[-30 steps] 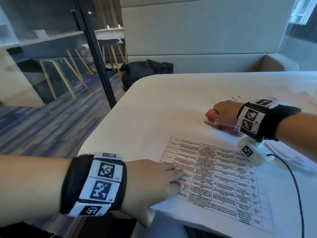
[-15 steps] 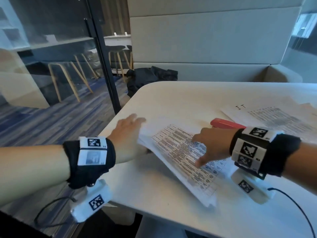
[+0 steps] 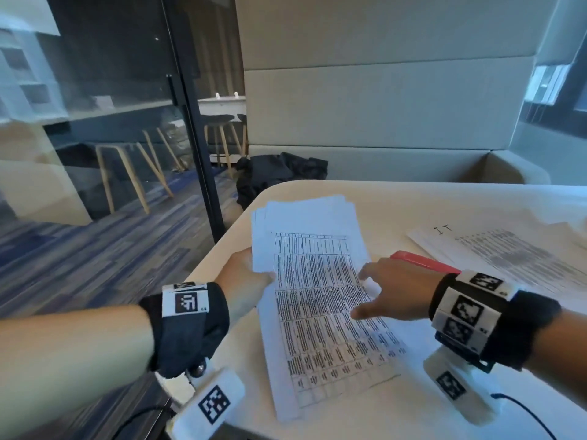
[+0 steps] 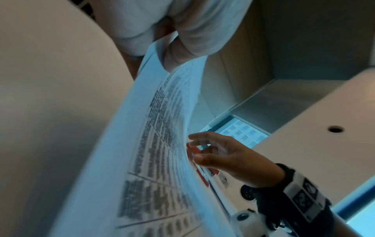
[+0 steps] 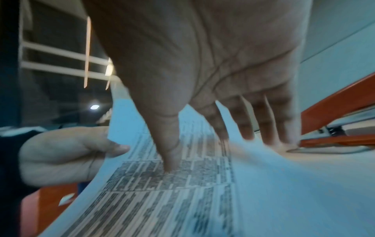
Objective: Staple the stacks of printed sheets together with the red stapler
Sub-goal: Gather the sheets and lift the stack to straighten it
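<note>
Stack (image 3: 320,300) pinched by left hand (image 5: 67,154), right hand (image 3: 394,290) spread flat atop.

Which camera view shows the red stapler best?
The right wrist view: the red stapler shows its raised top arm and base beside the right hand's fingers. In the head view the right hand hides part; the left wrist view shows only slivers.

The only legible writing is the handwritten "IT" at the top of the far right printed sheet (image 3: 495,252) lying on the table. The near stack of printed sheets (image 3: 320,300) carries a dense table of small black print, too blurred to read. The wristbands (image 3: 467,309) bear black-and-white square markers, not words.
</note>
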Demonstrator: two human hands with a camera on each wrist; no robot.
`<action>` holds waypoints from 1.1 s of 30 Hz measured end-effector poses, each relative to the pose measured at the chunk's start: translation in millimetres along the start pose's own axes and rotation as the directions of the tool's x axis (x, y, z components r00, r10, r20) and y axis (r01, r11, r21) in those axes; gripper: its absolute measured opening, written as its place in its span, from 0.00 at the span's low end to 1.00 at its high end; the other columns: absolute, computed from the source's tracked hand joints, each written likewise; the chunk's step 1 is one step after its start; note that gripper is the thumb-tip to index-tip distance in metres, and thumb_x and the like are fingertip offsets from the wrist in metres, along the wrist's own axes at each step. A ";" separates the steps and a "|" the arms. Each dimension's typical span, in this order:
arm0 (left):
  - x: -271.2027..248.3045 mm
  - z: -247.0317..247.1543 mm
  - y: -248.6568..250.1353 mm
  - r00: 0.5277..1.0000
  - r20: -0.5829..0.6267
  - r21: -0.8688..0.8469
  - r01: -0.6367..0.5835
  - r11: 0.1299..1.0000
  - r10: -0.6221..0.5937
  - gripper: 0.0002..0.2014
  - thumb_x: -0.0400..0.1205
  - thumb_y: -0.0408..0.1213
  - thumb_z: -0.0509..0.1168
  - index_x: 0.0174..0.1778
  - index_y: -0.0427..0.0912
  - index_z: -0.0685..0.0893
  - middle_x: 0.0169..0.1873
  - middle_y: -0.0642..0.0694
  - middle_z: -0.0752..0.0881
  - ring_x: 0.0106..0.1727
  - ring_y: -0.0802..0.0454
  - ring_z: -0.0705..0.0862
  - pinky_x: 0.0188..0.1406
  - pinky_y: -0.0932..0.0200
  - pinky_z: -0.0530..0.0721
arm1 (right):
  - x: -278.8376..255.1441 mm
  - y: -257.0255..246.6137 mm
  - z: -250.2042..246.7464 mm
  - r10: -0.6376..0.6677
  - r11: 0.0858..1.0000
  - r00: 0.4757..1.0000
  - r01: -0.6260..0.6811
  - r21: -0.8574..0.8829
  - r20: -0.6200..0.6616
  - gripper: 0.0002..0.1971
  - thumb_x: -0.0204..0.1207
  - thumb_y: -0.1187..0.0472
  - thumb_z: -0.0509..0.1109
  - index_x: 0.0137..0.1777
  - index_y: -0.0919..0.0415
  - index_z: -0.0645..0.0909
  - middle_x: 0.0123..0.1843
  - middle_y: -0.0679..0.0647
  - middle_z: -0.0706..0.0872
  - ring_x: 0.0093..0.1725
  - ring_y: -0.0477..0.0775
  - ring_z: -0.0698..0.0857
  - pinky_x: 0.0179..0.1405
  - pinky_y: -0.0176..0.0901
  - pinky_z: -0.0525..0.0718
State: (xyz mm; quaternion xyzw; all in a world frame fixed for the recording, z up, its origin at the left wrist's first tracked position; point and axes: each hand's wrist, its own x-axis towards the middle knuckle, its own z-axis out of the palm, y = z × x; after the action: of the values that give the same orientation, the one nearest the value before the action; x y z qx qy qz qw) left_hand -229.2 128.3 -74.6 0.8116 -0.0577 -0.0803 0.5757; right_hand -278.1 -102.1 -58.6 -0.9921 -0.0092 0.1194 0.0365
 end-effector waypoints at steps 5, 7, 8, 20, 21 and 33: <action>10.5 -15.2 47.3 0.963 -0.085 -0.179 -0.266 0.947 0.255 0.13 0.82 0.26 0.64 0.55 0.49 0.85 0.58 0.47 0.88 0.58 0.48 0.87 0.64 0.44 0.81 | 14.1 29.8 -30.6 0.228 0.800 0.864 0.096 0.592 -0.448 0.47 0.63 0.38 0.78 0.78 0.53 0.61 0.71 0.55 0.73 0.67 0.56 0.77 0.66 0.50 0.77; 13.6 -19.7 65.0 0.932 -0.126 -0.241 -0.361 0.901 0.340 0.14 0.81 0.28 0.65 0.55 0.51 0.85 0.56 0.54 0.88 0.60 0.54 0.86 0.65 0.49 0.80 | 15.4 32.1 -44.7 0.282 0.557 0.821 0.281 0.782 -0.496 0.38 0.66 0.48 0.80 0.73 0.55 0.67 0.61 0.53 0.83 0.55 0.54 0.85 0.52 0.49 0.84; 15.7 -21.6 72.9 0.909 -0.153 -0.254 -0.416 0.873 0.388 0.14 0.81 0.28 0.65 0.55 0.53 0.84 0.54 0.59 0.88 0.59 0.60 0.86 0.63 0.54 0.80 | 15.4 32.6 -51.4 0.312 0.453 0.779 0.380 0.806 -0.543 0.32 0.69 0.53 0.79 0.70 0.58 0.71 0.55 0.54 0.87 0.50 0.55 0.88 0.48 0.50 0.86; 12.2 9.2 91.0 0.808 -0.188 -0.376 -0.585 0.719 0.559 0.20 0.75 0.25 0.71 0.60 0.48 0.81 0.54 0.53 0.90 0.54 0.61 0.88 0.49 0.70 0.84 | -24.3 14.0 -68.4 0.269 0.486 0.369 0.745 0.457 -0.889 0.17 0.72 0.53 0.75 0.57 0.55 0.77 0.50 0.51 0.89 0.49 0.52 0.89 0.52 0.50 0.87; 11.4 12.9 88.6 0.825 -0.170 -0.400 -0.558 0.727 0.539 0.20 0.74 0.25 0.72 0.59 0.47 0.81 0.52 0.52 0.90 0.52 0.61 0.88 0.45 0.72 0.83 | -25.2 15.8 -66.0 0.291 0.491 0.372 0.733 0.471 -0.882 0.17 0.71 0.51 0.76 0.56 0.56 0.78 0.48 0.52 0.89 0.48 0.54 0.89 0.51 0.54 0.87; 14.4 18.7 98.7 0.846 -0.090 -0.424 -0.510 0.748 0.526 0.13 0.77 0.28 0.69 0.57 0.39 0.85 0.51 0.47 0.91 0.52 0.56 0.89 0.42 0.74 0.83 | -31.6 27.0 -89.7 0.359 0.490 0.293 0.748 0.447 -0.886 0.31 0.71 0.58 0.79 0.70 0.38 0.70 0.54 0.46 0.88 0.52 0.48 0.85 0.65 0.63 0.80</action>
State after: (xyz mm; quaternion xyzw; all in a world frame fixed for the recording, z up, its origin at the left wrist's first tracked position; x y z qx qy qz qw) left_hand -218.9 75.6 11.5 0.6135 -0.2713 0.0574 0.7394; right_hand -287.3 -136.1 33.7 -0.6885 -0.0773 -0.4947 0.5247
